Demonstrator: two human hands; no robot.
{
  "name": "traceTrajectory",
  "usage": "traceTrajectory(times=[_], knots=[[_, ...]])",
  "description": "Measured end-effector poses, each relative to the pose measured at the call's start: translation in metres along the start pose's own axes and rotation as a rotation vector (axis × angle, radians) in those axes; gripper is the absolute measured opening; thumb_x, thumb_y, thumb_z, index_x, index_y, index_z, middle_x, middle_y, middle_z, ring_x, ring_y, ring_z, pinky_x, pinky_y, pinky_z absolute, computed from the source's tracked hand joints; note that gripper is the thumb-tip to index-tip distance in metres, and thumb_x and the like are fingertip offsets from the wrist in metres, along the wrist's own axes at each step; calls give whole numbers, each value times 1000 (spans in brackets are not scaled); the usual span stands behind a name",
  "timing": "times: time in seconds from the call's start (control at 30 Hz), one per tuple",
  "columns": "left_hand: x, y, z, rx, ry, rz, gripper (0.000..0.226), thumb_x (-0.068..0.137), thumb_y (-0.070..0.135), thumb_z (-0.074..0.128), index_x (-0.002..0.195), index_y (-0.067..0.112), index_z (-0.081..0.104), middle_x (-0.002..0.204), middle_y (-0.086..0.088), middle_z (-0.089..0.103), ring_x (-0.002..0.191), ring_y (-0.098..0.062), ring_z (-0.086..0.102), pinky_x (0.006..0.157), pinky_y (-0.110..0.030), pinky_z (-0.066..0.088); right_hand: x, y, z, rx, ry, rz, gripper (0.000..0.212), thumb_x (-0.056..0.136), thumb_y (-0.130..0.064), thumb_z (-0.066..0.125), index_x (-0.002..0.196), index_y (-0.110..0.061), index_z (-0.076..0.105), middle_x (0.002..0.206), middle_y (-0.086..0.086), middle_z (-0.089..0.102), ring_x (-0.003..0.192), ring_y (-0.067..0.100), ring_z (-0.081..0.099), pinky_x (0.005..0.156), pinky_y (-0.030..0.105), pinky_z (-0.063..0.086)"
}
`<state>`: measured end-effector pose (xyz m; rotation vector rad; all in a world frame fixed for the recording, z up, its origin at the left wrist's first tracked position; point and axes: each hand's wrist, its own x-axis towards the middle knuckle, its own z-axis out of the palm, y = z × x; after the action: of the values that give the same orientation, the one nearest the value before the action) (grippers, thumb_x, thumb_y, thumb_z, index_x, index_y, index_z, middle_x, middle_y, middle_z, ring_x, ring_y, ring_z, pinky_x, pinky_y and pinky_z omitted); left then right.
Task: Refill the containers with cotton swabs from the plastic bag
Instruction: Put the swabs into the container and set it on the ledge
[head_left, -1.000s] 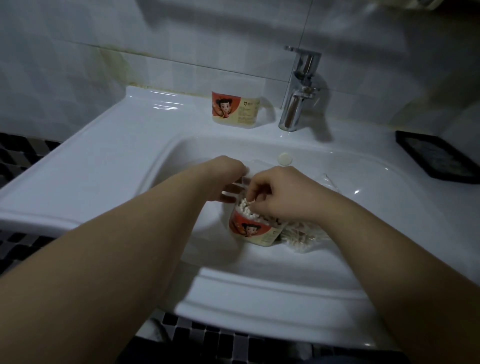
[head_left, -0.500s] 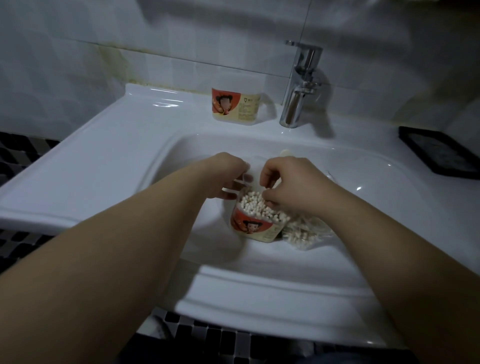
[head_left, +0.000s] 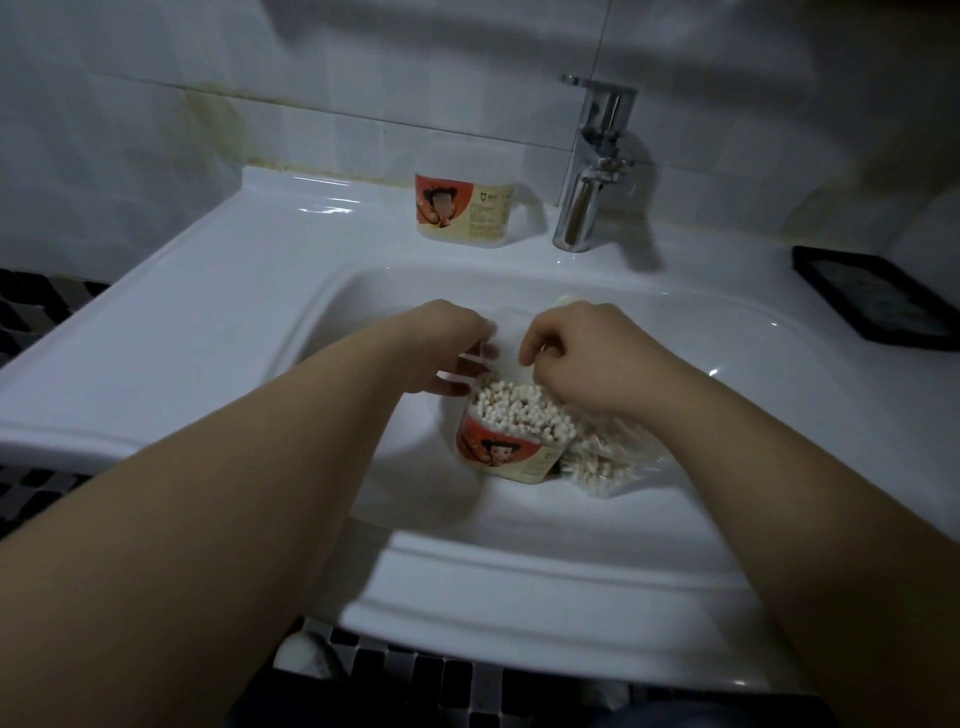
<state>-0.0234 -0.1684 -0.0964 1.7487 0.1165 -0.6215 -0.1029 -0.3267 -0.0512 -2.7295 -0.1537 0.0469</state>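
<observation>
An open container (head_left: 511, 452) with a red cartoon label stands in the sink basin (head_left: 779, 395), packed with upright cotton swabs (head_left: 519, 410). My left hand (head_left: 441, 348) grips the container's far left side at the rim. My right hand (head_left: 587, 358) hovers just behind the swabs, its curled fingers pinching the edge of a clear lid (head_left: 506, 338) that stands up between my two hands. The plastic bag (head_left: 608, 460) of loose swabs lies against the container's right side, partly under my right wrist. A second, closed container (head_left: 462, 208) stands on the back ledge.
A chrome faucet (head_left: 592, 171) rises right of the second container. A black tray (head_left: 872, 296) lies on the sink's right deck. A round overflow cap (head_left: 566, 299) peeks out behind my right hand. Tiled wall stands behind, with dark mosaic floor below.
My right hand has lifted off the swab tops and moved back to the clear lid. More swab tips now show in the container. My left hand has stayed at the rim.
</observation>
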Motion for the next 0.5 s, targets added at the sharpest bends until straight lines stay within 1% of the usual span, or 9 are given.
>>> traceTrajectory(times=[0.03, 0.07, 0.1, 0.17, 0.27, 0.33, 0.4, 0.47, 0.5], knots=[[-2, 1, 0, -22, 2, -5, 20, 102, 25, 56, 116, 14, 65, 109, -4, 71, 99, -25, 68, 80, -40, 55, 1, 3, -3, 37, 23, 70, 28, 89, -5, 47, 86, -22, 70, 80, -7, 68, 70, 12, 68, 64, 18, 51], [-5, 3, -1, -45, 5, -12, 20, 102, 24, 53, 114, 16, 66, 108, -4, 70, 97, -25, 68, 82, -41, 55, 3, 7, -5, 63, 17, 141, 27, 88, -5, 45, 86, -16, 70, 77, -1, 73, 68, 17, 73, 68, 27, 59], [-8, 4, -1, -63, 6, -19, 22, 101, 24, 49, 111, 16, 67, 107, -5, 69, 97, -26, 68, 84, -42, 55, 3, 12, -5, 80, -12, 206, 26, 88, -5, 45, 87, -11, 70, 74, 6, 75, 66, 22, 75, 72, 36, 63], [-12, 4, -1, -82, -2, -28, 25, 100, 30, 44, 103, 17, 66, 103, -5, 69, 95, -26, 67, 89, -44, 54, 5, 20, -7, 102, -74, 304, 23, 89, -5, 48, 89, -3, 71, 72, 15, 76, 66, 31, 76, 74, 47, 65], [-20, 2, -1, -109, -15, -27, 35, 104, 43, 40, 97, 18, 64, 102, -7, 68, 94, -27, 67, 92, -48, 54, 3, 26, -10, 181, -97, 444, 23, 92, -5, 48, 97, 8, 67, 73, 24, 74, 68, 44, 74, 73, 58, 62], [-26, 1, 0, -125, -19, -24, 38, 105, 46, 40, 97, 16, 63, 105, -10, 67, 96, -29, 67, 88, -49, 56, 1, 28, -12, 292, -68, 509, 31, 98, -13, 42, 109, 11, 60, 80, 27, 73, 69, 47, 74, 77, 59, 62], [-32, 0, 4, -122, -18, -11, 38, 106, 46, 40, 98, 16, 62, 105, -11, 66, 98, -29, 67, 88, -50, 57, -1, 30, -13, 379, -44, 544, 51, 106, -36, 35, 122, 9, 55, 89, 27, 71, 70, 44, 75, 79, 54, 63], [-36, -1, 7, -99, -6, 10, 38, 106, 46, 40, 98, 16, 62, 105, -10, 67, 100, -29, 67, 91, -52, 56, -3, 31, -13, 456, -49, 569, 72, 105, -59, 28, 133, 4, 49, 95, 25, 69, 72, 42, 76, 79, 52, 64], [-37, -2, 8, -83, 2, 21, 38, 106, 46, 41, 97, 17, 63, 106, -10, 67, 102, -29, 67, 93, -53, 56, -3, 31, -13, 491, -56, 574, 78, 103, -64, 27, 138, 2, 48, 97, 25, 67, 73, 42, 76, 79, 51, 64]])
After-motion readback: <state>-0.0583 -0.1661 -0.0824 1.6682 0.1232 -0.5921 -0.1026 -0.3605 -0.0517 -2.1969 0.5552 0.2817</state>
